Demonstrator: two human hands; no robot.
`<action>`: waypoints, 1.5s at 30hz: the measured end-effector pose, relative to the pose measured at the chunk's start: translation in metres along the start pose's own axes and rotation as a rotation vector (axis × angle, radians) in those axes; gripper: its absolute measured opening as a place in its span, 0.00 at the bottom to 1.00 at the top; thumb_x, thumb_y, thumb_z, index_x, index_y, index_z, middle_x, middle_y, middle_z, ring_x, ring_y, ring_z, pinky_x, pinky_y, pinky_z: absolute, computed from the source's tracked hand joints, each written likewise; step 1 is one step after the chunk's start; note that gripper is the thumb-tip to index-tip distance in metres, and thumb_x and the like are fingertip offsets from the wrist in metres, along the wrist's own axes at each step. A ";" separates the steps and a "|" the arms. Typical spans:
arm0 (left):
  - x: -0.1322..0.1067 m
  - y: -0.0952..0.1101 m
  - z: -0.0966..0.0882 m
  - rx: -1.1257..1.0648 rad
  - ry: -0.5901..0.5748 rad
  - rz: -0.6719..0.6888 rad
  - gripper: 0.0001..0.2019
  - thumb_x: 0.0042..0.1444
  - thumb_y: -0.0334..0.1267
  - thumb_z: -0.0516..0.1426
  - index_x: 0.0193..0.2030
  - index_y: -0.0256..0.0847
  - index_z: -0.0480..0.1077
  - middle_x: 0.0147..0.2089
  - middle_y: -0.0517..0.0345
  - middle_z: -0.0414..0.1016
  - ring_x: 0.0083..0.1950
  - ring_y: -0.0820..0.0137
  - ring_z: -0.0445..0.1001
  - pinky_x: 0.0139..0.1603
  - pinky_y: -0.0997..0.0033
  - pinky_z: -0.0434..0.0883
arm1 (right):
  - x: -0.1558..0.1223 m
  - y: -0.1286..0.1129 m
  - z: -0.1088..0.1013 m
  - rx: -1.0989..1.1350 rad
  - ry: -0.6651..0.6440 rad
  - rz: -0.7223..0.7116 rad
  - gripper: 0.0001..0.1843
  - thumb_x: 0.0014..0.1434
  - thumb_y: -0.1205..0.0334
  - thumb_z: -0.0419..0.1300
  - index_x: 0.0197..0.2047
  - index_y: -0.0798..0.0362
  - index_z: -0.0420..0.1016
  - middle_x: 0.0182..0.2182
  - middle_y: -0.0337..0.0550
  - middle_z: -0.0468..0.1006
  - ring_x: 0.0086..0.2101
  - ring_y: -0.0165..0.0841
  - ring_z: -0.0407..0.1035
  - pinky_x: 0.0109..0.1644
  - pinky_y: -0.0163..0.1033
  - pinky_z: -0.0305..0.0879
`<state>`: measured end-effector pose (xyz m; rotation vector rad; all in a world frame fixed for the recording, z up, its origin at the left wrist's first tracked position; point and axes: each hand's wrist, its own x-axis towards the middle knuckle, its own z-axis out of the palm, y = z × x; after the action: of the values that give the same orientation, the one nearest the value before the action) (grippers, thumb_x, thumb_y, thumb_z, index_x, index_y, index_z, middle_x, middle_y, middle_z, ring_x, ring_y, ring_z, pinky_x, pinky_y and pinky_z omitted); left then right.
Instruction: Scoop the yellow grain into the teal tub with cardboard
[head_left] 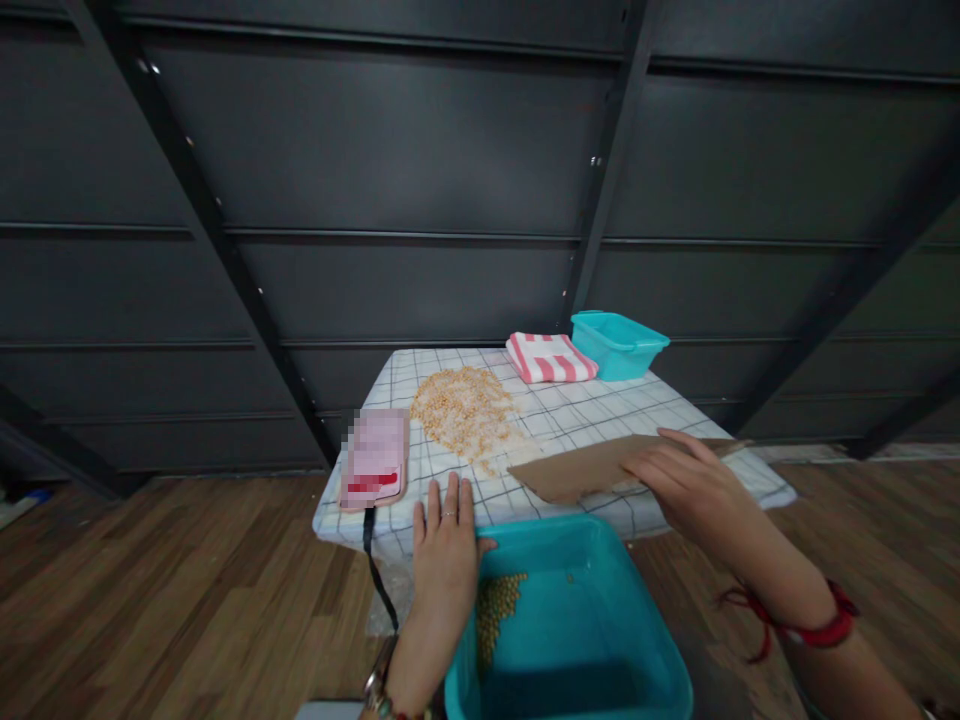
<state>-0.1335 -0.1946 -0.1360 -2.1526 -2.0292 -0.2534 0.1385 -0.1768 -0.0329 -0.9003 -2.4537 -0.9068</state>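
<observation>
My left hand [445,560] lies with its fingers stretched flat at the front edge of the table, its thumb reaching over the rim of a teal plastic bin [592,640]. Small greenish-brown beans [496,610] are gathered along the left side inside that bin. My right hand [686,480] is closed on a flat piece of brown cardboard [581,468], held low over the right part of the tabletop. Left of the cardboard, yellow kernels mixed with white grains form a spread-out pile [461,405] on the checked tablecloth [559,418].
A phone in a pinkish case [379,455] with a black strap [379,575] lies at the table's left edge. At the back right are a folded red-and-white striped cloth [551,358] and a second teal bin [619,345]. A dark panelled wall [405,140] stands behind.
</observation>
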 end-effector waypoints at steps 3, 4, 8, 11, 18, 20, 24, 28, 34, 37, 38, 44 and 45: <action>0.001 -0.001 0.004 0.008 0.015 0.000 0.27 0.56 0.35 0.51 0.64 0.42 0.57 0.66 0.48 0.60 0.67 0.54 0.57 0.62 0.48 0.61 | -0.007 0.003 -0.008 0.065 0.058 -0.001 0.18 0.55 0.80 0.45 0.38 0.53 0.70 0.30 0.40 0.78 0.32 0.31 0.72 0.51 0.47 0.64; 0.001 -0.002 0.005 0.011 0.021 0.001 0.27 0.56 0.35 0.51 0.64 0.42 0.57 0.66 0.48 0.60 0.67 0.53 0.57 0.62 0.48 0.61 | -0.009 0.003 -0.009 0.082 0.062 0.001 0.18 0.55 0.79 0.45 0.38 0.52 0.70 0.31 0.40 0.78 0.33 0.31 0.72 0.52 0.47 0.64; 0.001 -0.003 0.003 0.031 0.024 0.015 0.27 0.56 0.36 0.52 0.64 0.43 0.56 0.66 0.47 0.60 0.67 0.53 0.57 0.62 0.47 0.61 | -0.012 0.003 -0.004 0.045 -0.014 -0.001 0.19 0.54 0.80 0.44 0.37 0.52 0.71 0.29 0.40 0.78 0.31 0.31 0.72 0.52 0.47 0.63; 0.001 -0.003 -0.004 0.029 -0.005 0.023 0.28 0.56 0.38 0.53 0.64 0.42 0.56 0.66 0.47 0.60 0.66 0.53 0.57 0.61 0.47 0.62 | -0.009 0.003 0.008 -0.004 -0.031 0.007 0.18 0.53 0.80 0.46 0.35 0.53 0.72 0.28 0.41 0.77 0.30 0.32 0.70 0.51 0.46 0.63; 0.002 -0.002 -0.008 0.040 -0.019 0.032 0.27 0.56 0.35 0.53 0.64 0.41 0.58 0.65 0.49 0.61 0.66 0.54 0.58 0.61 0.48 0.63 | -0.007 0.005 0.016 -0.014 0.056 0.047 0.17 0.54 0.79 0.45 0.34 0.53 0.71 0.28 0.42 0.77 0.30 0.33 0.70 0.52 0.46 0.63; 0.002 -0.001 -0.005 0.042 -0.002 0.039 0.27 0.56 0.34 0.52 0.64 0.41 0.57 0.66 0.47 0.60 0.66 0.54 0.57 0.62 0.48 0.62 | -0.010 0.006 0.009 0.002 0.038 0.050 0.18 0.53 0.80 0.45 0.35 0.53 0.71 0.28 0.42 0.77 0.31 0.33 0.70 0.52 0.47 0.62; 0.002 0.003 0.000 0.014 -0.014 0.057 0.28 0.56 0.32 0.49 0.65 0.37 0.54 0.67 0.43 0.56 0.67 0.55 0.56 0.62 0.49 0.62 | -0.016 0.008 0.003 0.042 0.003 0.037 0.20 0.52 0.81 0.44 0.37 0.53 0.71 0.30 0.41 0.78 0.32 0.32 0.71 0.53 0.47 0.61; 0.002 0.005 0.006 -0.020 0.001 0.123 0.29 0.56 0.32 0.47 0.66 0.35 0.52 0.67 0.41 0.55 0.68 0.54 0.55 0.61 0.47 0.61 | -0.011 0.009 0.015 -0.018 0.012 0.001 0.19 0.53 0.81 0.44 0.36 0.53 0.71 0.29 0.42 0.78 0.31 0.32 0.71 0.50 0.46 0.63; 0.000 0.010 0.009 0.006 0.089 0.083 0.30 0.55 0.45 0.53 0.62 0.32 0.59 0.66 0.38 0.59 0.65 0.50 0.59 0.59 0.48 0.64 | -0.001 0.013 0.027 -0.045 0.112 0.027 0.16 0.57 0.78 0.44 0.35 0.55 0.71 0.27 0.44 0.77 0.29 0.33 0.70 0.49 0.47 0.64; -0.001 0.012 0.008 0.002 0.101 0.022 0.31 0.55 0.46 0.55 0.62 0.31 0.60 0.65 0.37 0.60 0.65 0.50 0.60 0.59 0.51 0.65 | 0.000 0.012 0.020 -0.010 0.130 0.040 0.16 0.57 0.78 0.45 0.36 0.55 0.71 0.29 0.44 0.78 0.31 0.34 0.71 0.51 0.48 0.64; -0.001 0.012 0.007 -0.001 0.101 0.012 0.30 0.55 0.46 0.54 0.62 0.31 0.60 0.65 0.37 0.60 0.64 0.50 0.60 0.59 0.52 0.65 | 0.001 0.010 0.017 0.006 0.134 0.041 0.16 0.57 0.78 0.45 0.37 0.54 0.71 0.29 0.44 0.78 0.32 0.33 0.71 0.51 0.48 0.64; -0.003 0.011 0.005 -0.003 0.106 0.023 0.28 0.56 0.44 0.53 0.62 0.32 0.60 0.64 0.38 0.61 0.64 0.51 0.61 0.58 0.50 0.66 | 0.004 -0.005 0.007 0.100 0.137 0.014 0.17 0.56 0.79 0.45 0.37 0.52 0.70 0.30 0.40 0.79 0.31 0.31 0.71 0.51 0.47 0.64; -0.003 0.011 0.005 -0.005 0.106 0.022 0.28 0.56 0.43 0.53 0.62 0.33 0.60 0.65 0.39 0.61 0.64 0.51 0.61 0.58 0.50 0.66 | 0.004 -0.007 0.006 0.122 0.132 0.011 0.17 0.56 0.79 0.45 0.37 0.52 0.69 0.29 0.39 0.78 0.31 0.30 0.71 0.52 0.47 0.64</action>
<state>-0.1227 -0.1971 -0.1419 -2.1161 -1.9483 -0.3618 0.1298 -0.1755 -0.0380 -0.7855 -2.3601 -0.7783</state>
